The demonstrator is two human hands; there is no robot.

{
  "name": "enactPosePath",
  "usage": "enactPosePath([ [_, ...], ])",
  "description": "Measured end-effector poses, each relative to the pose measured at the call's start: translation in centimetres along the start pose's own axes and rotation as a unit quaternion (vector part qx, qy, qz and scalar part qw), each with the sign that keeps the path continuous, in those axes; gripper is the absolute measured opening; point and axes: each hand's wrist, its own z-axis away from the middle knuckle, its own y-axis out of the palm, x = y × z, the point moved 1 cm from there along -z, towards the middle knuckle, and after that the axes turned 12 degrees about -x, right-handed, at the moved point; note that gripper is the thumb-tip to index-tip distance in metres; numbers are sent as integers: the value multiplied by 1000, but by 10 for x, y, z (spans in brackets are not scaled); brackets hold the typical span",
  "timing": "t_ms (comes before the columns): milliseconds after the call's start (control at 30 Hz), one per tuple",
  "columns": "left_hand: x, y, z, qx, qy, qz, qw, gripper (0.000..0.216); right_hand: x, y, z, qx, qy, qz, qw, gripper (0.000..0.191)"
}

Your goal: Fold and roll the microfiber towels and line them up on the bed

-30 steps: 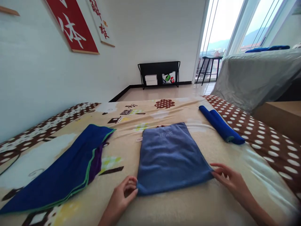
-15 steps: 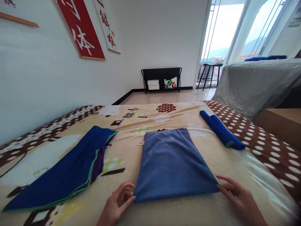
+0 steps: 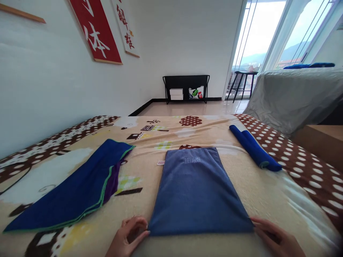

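Observation:
A grey-blue towel [image 3: 200,196] with "HAPPY LIFE" lettering lies spread flat in front of me, a small white tag at its left edge. My left hand [image 3: 128,235] pinches its near left corner between thumb and fingers. At the near right corner, my right hand [image 3: 274,235] has its fingertips closed on the cloth. To the left lies a folded dark blue towel [image 3: 72,189] with green edging, a purple layer showing beneath. Off to the right rests a rolled blue towel [image 3: 253,148]. Neither hand touches those two.
A patterned blanket [image 3: 171,134] in beige and dotted brown lies under the towels. Beyond it a black rack [image 3: 186,84] stands by the wall, with a stool [image 3: 242,84] near the window. A plastic-covered piece of furniture [image 3: 297,96] and a brown box [image 3: 321,142] stand to the right.
Both hands have moved slightly nearer to me, drawing the near edge of the grey-blue towel along, so it looks longer and flatter. The other towels stay put; the view has shifted a little.

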Motion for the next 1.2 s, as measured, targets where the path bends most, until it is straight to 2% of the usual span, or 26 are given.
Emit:
enactPosePath([
  [33, -1, -3, 2, -28, 1, -13, 1000, 30, 1, -5, 0, -24, -15, 23, 999, 40],
  [100, -11, -3, 3, -122, 3, -33, 992, 31, 13, -8, -1, -103, -69, 82, 989, 39],
  [167, -37, 11, -3, -181, 34, -36, 982, 28, 41, 7, -6, -177, -156, 124, 964, 36],
  [200, -56, 26, -9, -173, 68, -35, 982, 25, 60, 24, -9, -191, -206, 138, 950, 35],
  [233, -77, 44, -17, -136, 112, -37, 984, 24, 80, 46, -12, -186, -258, 149, 936, 33],
  [300, -116, 85, -31, -27, 212, -73, 974, 33, 117, 97, -17, -152, -325, 198, 912, 39],
  [367, -136, 116, -39, 36, 261, -133, 955, 49, 135, 138, -19, -104, -369, 253, 888, 49],
  [400, -136, 124, -38, 54, 269, -165, 947, 53, 135, 149, -19, -80, -384, 276, 878, 53],
  [467, -117, 122, -29, 62, 261, -224, 937, 57, 116, 146, -14, -54, -394, 310, 863, 59],
  [600, -55, 75, 7, 25, 233, -304, 923, 63, 47, 77, -2, -85, -366, 356, 856, 70],
  [667, -46, 56, 14, 3, 239, -314, 919, 64, 34, 51, -2, -107, -372, 359, 849, 69],
  [700, -51, 52, 11, -6, 243, -311, 919, 64, 39, 47, -5, -116, -377, 357, 846, 67],
  [733, -62, 53, 4, -9, 247, -304, 920, 63, 50, 48, -11, -120, -382, 354, 845, 65],
  [800, -96, 67, -26, 13, 258, -271, 927, 60, 87, 70, -31, -104, -385, 341, 851, 58],
  [900, -145, 110, -83, 112, 290, -206, 928, 59, 143, 122, -73, -6, -377, 308, 874, 53],
  [933, -152, 123, -99, 119, 280, -210, 929, 59, 153, 136, -87, 3, -375, 304, 875, 54],
  [967, -153, 133, -111, 117, 269, -216, 931, 58, 158, 146, -99, 16, -375, 300, 877, 55],
  [1033, -135, 138, -118, 109, 249, -233, 934, 56, 148, 148, -114, 35, -378, 296, 876, 57],
  [1100, -103, 124, -107, 107, 240, -243, 934, 55, 124, 130, -117, 53, -379, 291, 877, 59],
  [1200, -60, 86, -79, 98, 230, -254, 934, 54, 93, 90, -116, 63, -376, 284, 880, 60],
])
